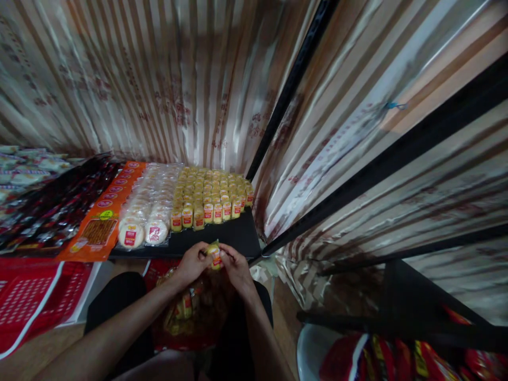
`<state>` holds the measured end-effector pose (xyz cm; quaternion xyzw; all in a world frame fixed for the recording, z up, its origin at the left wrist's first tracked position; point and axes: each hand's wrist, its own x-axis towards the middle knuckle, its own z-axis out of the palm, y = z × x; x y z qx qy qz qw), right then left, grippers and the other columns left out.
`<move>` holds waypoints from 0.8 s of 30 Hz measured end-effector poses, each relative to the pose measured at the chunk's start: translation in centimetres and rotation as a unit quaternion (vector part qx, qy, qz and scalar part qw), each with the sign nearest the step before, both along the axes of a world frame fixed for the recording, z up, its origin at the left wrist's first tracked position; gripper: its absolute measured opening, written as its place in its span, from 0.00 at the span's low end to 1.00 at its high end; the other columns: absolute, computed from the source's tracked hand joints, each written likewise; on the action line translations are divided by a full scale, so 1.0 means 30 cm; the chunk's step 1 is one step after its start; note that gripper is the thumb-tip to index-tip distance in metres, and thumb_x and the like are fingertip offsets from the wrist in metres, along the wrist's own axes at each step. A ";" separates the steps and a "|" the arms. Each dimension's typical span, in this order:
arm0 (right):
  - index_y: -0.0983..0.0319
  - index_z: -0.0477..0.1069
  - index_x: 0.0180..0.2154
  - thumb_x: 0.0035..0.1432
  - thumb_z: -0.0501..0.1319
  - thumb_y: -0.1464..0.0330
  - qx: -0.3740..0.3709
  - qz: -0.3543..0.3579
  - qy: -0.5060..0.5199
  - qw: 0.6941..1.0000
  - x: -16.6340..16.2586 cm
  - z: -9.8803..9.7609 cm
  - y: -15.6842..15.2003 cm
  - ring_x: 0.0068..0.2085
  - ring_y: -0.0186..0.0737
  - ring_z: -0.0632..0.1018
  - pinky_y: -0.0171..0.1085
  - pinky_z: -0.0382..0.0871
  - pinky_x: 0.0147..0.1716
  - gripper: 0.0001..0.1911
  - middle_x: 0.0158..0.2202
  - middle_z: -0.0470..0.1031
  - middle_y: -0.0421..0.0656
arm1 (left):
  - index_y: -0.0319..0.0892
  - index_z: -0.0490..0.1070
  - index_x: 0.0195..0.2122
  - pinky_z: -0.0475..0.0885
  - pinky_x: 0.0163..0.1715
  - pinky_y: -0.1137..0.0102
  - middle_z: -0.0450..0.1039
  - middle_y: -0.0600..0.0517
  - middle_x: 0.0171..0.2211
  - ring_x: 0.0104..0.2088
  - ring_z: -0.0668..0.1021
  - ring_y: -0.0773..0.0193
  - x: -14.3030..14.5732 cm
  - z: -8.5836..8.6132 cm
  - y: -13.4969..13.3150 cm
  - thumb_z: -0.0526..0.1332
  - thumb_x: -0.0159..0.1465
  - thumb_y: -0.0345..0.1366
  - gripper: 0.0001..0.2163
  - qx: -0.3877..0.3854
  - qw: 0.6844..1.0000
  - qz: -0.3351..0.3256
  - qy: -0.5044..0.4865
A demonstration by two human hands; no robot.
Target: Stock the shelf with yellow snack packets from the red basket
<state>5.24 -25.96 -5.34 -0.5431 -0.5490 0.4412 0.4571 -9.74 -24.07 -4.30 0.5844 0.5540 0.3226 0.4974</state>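
Hands at lower centre of the frame: left hand (193,263) and right hand (235,266) meet with fingers curled closed around one small yellow snack packet (215,254), pinched between them. Directly above lies a black shelf (222,239) bearing rows of yellow packets (212,194) beside round white cakes (148,209). Below the wrists sits a clear bag of packets (186,307).

A small yellow packet (215,255) is pinched between the fingers of the left hand (193,263) and right hand (237,267); beyond the fingertips, yellow packets (210,194) are ranked on a black shelf (222,241).
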 end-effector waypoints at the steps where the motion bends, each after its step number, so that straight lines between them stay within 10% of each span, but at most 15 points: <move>1: 0.61 0.71 0.46 0.57 0.53 0.63 0.016 -0.046 -0.008 0.999 0.007 -0.009 0.020 0.35 0.38 0.78 0.39 0.73 0.36 0.17 0.43 0.76 0.46 | 0.39 0.68 0.34 0.65 0.24 0.75 0.69 0.57 0.21 0.22 0.71 0.69 0.009 0.023 0.026 0.57 0.54 0.39 0.10 0.012 1.000 0.009 0.015; 8: 0.65 0.63 0.52 0.59 0.45 0.65 0.096 -0.226 -0.115 0.963 0.083 -0.040 0.186 0.53 0.39 0.69 0.43 0.62 0.53 0.22 0.53 0.67 0.51 | 0.39 0.66 0.45 0.65 0.25 0.75 0.68 0.57 0.24 0.22 0.70 0.70 0.106 0.133 0.225 0.57 0.55 0.36 0.16 0.117 0.993 0.017 0.029; 18: 0.73 0.46 0.61 0.59 0.45 0.66 0.027 -0.196 -0.212 0.957 0.087 -0.052 0.431 0.65 0.44 0.44 0.47 0.43 0.61 0.31 0.65 0.43 0.55 | 0.41 0.67 0.47 0.68 0.32 0.74 0.73 0.52 0.33 0.29 0.74 0.68 0.254 0.242 0.456 0.58 0.55 0.31 0.16 0.191 0.975 0.045 0.106; 24: 0.77 0.49 0.60 0.61 0.42 0.64 0.021 -0.192 -0.248 0.949 0.058 -0.058 0.471 0.64 0.49 0.49 0.48 0.46 0.60 0.31 0.63 0.47 0.61 | 0.40 0.67 0.47 0.69 0.39 0.70 0.74 0.50 0.38 0.36 0.76 0.65 0.338 0.222 0.543 0.59 0.57 0.31 0.16 0.225 0.969 0.007 0.098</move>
